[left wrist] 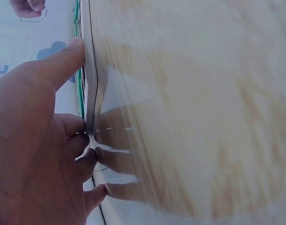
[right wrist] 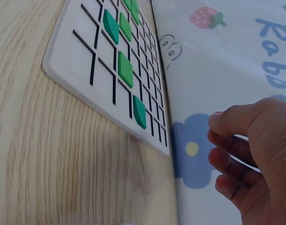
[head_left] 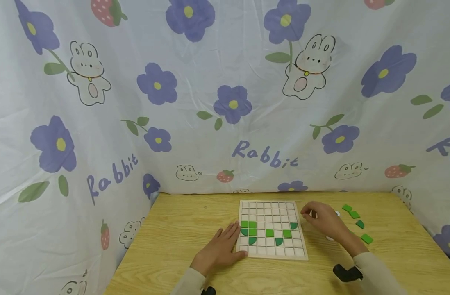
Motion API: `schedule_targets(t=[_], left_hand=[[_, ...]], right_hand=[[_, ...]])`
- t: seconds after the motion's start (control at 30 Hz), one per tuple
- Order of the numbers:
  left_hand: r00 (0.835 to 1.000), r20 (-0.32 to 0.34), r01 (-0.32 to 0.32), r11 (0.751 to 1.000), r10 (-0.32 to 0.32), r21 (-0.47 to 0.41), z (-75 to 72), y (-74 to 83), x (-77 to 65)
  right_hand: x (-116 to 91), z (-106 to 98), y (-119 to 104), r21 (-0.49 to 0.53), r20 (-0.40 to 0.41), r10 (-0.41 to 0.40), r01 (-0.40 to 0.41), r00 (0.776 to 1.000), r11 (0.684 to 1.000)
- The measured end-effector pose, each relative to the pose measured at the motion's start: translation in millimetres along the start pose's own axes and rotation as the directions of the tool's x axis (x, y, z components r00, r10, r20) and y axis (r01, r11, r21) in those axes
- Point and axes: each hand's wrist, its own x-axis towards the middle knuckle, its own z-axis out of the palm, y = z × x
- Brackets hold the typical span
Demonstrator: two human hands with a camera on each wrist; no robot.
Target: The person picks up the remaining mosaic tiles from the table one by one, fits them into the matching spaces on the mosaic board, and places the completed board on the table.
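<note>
A pale square grid board point(head_left: 263, 249) lies on the table. Bright green square tiles point(head_left: 270, 233) and darker green quarter-round tiles point(head_left: 279, 241) sit in some of its cells, several clustered at the left side. My left hand point(head_left: 223, 246) rests at the board's left edge, fingers straight and thumb near the front corner; its fingertips touch the edge in the left wrist view. Off the board's right edge, my right hand point(head_left: 322, 218) hovers with fingers loosely curled. In the right wrist view its thumb point(right wrist: 227, 118) is close to the forefinger, and no tile shows between them.
Loose green square tiles point(head_left: 367, 238) and a dark green quarter-round tile point(head_left: 360, 224) lie on the wooden table point(head_left: 180, 221) right of the board. White pieces point(head_left: 337, 213) are partly hidden by the right hand. A printed curtain point(head_left: 195, 164) stands behind the table.
</note>
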Motion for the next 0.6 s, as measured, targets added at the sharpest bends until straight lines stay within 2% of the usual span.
schedule_targets(t=[0.33, 0.6], left_hand=[[1.0, -0.008, -0.026, 1.0, 0.026, -0.01, 4.6, -7.9, 3.6], [0.999, -0.012, -0.032, 0.999, 0.031, -0.017, 5.8, -9.4, 3.8]], right_hand=[[-15, -21, 21, -0.015, -0.025, 0.032, -0.033, 0.999, 0.999], [-30, -39, 32, -0.071, -0.058, 0.068, -0.072, 0.996, 0.995]])
